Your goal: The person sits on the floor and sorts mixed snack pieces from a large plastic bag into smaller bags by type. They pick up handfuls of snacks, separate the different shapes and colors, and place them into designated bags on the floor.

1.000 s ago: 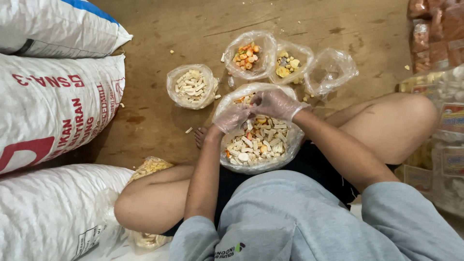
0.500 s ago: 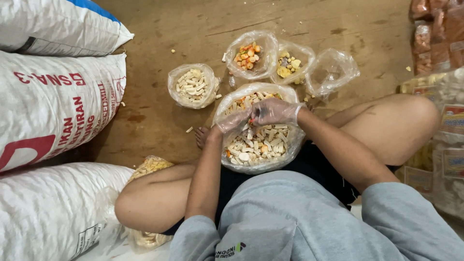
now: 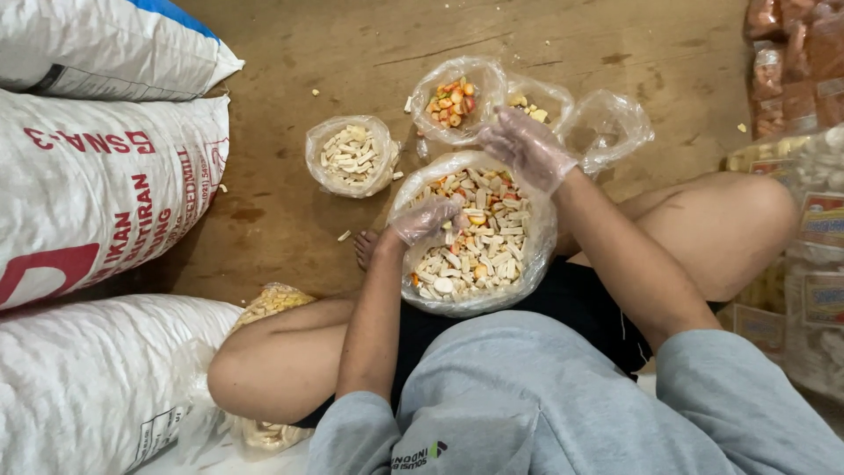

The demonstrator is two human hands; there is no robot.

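Note:
A large clear bag (image 3: 536,264) of mixed white, orange and yellow crackers sits in my lap between my crossed legs. My left hand (image 3: 426,220), in a thin plastic glove, lies at the bag's left rim with its fingers curled shut on a few crackers. My right hand (image 3: 527,145), also gloved, hovers over the bag's far rim, next to a small bag of yellow pieces (image 3: 532,107). Its fingers point down, and what they hold is hidden.
On the wooden floor ahead stand a small bag of white crackers (image 3: 350,157), a bag of orange pieces (image 3: 453,98) and a nearly empty bag (image 3: 615,127). Big white sacks (image 3: 97,193) are stacked at the left, packaged goods (image 3: 804,246) at the right. Another cracker bag (image 3: 268,303) lies by my left knee.
My right hand has lifted out of the big bag and moved away from me toward the small bags. My left hand has slid to the bag's left rim.

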